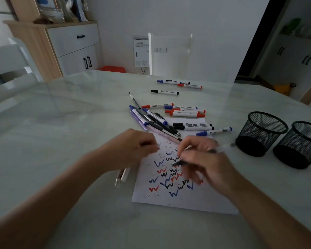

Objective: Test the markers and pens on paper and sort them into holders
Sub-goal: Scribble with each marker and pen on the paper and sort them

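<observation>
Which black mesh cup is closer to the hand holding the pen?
The left cup, beside the end of the pen in the right hand; the other cup stands farther right.

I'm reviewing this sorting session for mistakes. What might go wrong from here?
The right hand sits over scribbles on the paper while writing with the pen, so ink may smear. A loose pen lies partly under the wrist of the left hand and could be knocked away or missed. The two mesh holders look identical, so sorting may get mixed.
</observation>
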